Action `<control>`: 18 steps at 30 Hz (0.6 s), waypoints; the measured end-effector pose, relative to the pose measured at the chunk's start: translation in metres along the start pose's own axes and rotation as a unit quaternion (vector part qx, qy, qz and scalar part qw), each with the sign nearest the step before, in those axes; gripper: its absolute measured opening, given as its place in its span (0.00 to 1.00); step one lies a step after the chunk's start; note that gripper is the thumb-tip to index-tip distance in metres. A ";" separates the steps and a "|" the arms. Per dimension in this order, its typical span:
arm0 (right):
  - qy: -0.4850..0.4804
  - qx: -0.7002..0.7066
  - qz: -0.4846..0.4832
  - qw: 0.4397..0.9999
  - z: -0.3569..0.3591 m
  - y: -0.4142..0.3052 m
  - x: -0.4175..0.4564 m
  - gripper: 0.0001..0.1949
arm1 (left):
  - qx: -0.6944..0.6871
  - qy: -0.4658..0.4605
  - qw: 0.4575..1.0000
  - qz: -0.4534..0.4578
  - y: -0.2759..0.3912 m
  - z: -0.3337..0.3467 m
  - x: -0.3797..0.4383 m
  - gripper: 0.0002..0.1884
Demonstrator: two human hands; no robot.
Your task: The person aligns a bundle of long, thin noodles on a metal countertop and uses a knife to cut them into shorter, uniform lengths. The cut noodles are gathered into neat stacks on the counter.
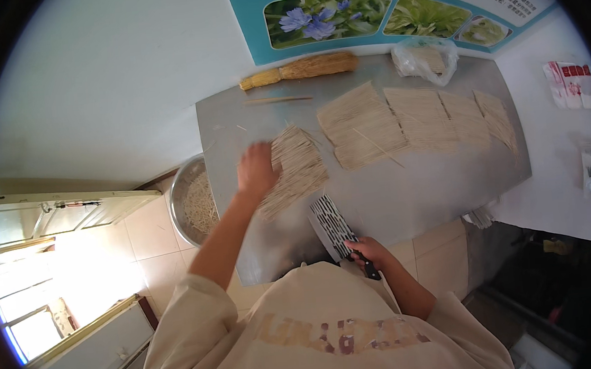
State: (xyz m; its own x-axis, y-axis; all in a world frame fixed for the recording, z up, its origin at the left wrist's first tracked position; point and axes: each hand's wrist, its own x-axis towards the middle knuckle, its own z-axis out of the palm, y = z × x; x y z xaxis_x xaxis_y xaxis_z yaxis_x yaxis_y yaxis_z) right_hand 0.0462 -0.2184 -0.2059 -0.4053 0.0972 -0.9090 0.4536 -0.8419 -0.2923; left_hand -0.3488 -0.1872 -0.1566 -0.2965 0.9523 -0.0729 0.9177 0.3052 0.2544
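My right hand (pixel 369 251) is closed around the black riveted handle of a cleaver (pixel 334 223). Its broad blade has a black-and-silver dimpled pattern and lies low, angled away from me, below a loose spread of dried noodles (pixel 299 168). At the left side of that spread, my left hand (pixel 259 170) is slightly blurred. Its thumb stands apart from the fingers, and no held object shows. Farther right, several neat batches of dried noodles (pixel 363 122) lie side by side in a row. One long stray strand crosses the nearest batch.
The metal tabletop (pixel 380 198) carries a straw brush (pixel 299 70), a thin stick (pixel 278 100) and a clear plastic bag of noodles (pixel 426 59) along the back. A metal basin (pixel 177 204) of short noodle pieces stands beyond the left edge. A printed poster (pixel 241 27) covers the wall.
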 end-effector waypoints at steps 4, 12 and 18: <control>-0.063 0.049 -0.022 0.997 0.036 -0.043 0.033 0.18 | 0.105 -0.035 0.993 -0.043 0.007 0.046 -0.087 0.43; -0.073 0.020 -0.063 0.995 0.049 -0.088 0.053 0.18 | 0.144 -0.052 0.988 -0.019 -0.042 0.076 -0.037 0.18; 0.374 -0.544 -0.414 0.627 -0.014 -0.040 0.052 0.26 | 0.194 -0.049 0.980 0.015 -0.032 0.054 -0.034 0.18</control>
State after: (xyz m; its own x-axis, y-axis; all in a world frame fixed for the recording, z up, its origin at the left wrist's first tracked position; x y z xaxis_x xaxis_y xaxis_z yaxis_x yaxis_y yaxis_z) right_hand 0.0178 -0.1717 -0.2459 -0.5586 0.8258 -0.0783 0.7712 0.4822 -0.4155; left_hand -0.3542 -0.2289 -0.2148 -0.2580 0.9514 -0.1679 0.9628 0.2387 -0.1268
